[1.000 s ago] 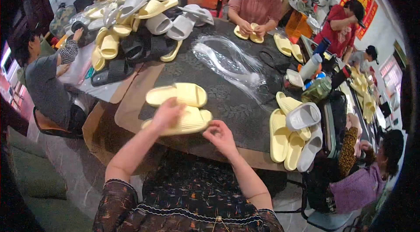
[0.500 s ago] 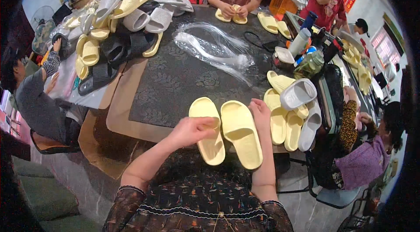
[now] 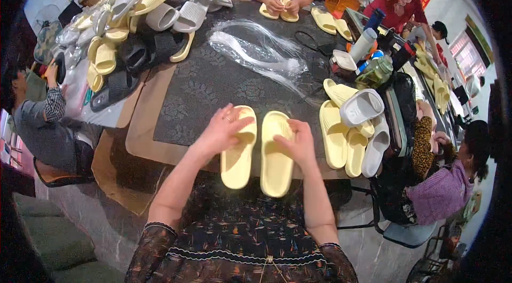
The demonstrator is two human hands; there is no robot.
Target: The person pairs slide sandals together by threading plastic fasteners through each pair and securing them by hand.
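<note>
Two yellow slide slippers lie side by side at the near edge of the table, toes pointing away from me. My left hand (image 3: 223, 129) is over the strap of the left slipper (image 3: 236, 170), its fingers across the top and side. My right hand (image 3: 300, 146) grips the right slipper (image 3: 276, 173) at its strap, thumb on top and fingers along the outer side. The undersides of both slippers are hidden. Just right of my right hand lies a small heap with yellow slippers (image 3: 335, 141) and grey slippers (image 3: 376, 148).
A dark patterned mat (image 3: 213, 91) covers the table, with clear plastic bags (image 3: 256, 51) across its middle. A heap of yellow, grey and black slippers (image 3: 136, 56) fills the left. Bottles and a jar (image 3: 376, 72) stand at the right. Several people work around the table.
The two slippers have moved slightly left and away from me, and now lie straighter. My right hand has come from behind the right slipper onto its strap. My left hand has shifted forward.
</note>
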